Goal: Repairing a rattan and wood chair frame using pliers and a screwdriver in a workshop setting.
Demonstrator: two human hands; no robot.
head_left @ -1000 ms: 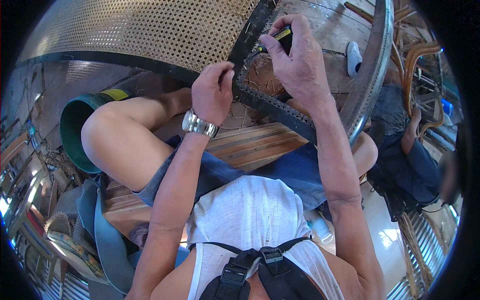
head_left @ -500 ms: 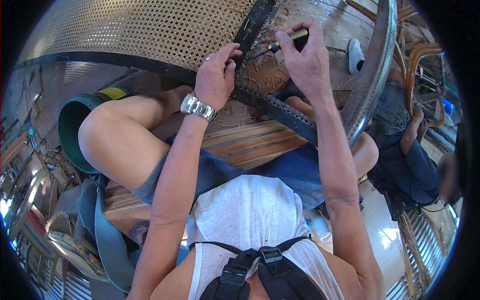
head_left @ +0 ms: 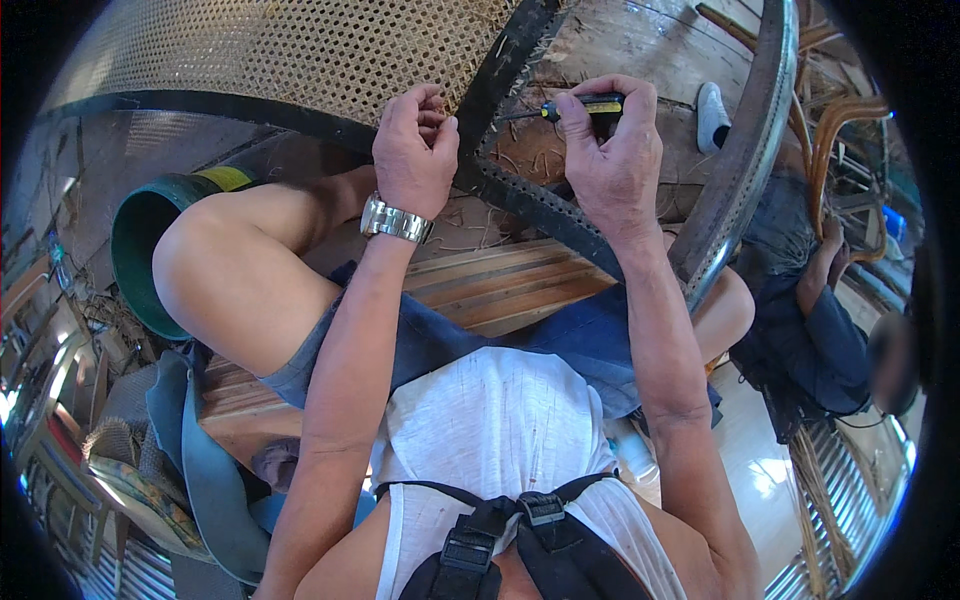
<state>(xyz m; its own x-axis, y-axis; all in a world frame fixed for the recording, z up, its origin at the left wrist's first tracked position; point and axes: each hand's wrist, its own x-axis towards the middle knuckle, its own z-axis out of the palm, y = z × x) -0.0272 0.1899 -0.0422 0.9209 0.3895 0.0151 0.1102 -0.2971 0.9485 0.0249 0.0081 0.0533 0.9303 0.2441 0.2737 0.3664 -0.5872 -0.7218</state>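
A screwdriver [head_left: 590, 108] with a black and yellow handle lies in my right hand [head_left: 615, 170], which is closed around it. Its thin shaft points left toward the dark frame bar [head_left: 510, 55]. My left hand [head_left: 415, 160], with a metal watch on the wrist, has its fingers curled in beside the frame's corner; whether they pinch anything is hidden. Woven cane mesh [head_left: 290, 60] fills the frame section at the upper left. Small holes run along the lower bar [head_left: 550, 212], and loose cane ends stick out along the upper bar.
A curved rim with holes [head_left: 740, 150] rises at my right. By my left knee a green bucket [head_left: 150, 250] lies tilted. I sit over a slatted wooden surface [head_left: 490, 290]. Another person [head_left: 810, 320] sits at the far right beside bent cane furniture parts [head_left: 840, 120]. Fibre scraps litter the floor.
My left hand has drawn back toward me and slightly left, off the frame corner. The right hand has come a little nearer, and the screwdriver now lies more level.
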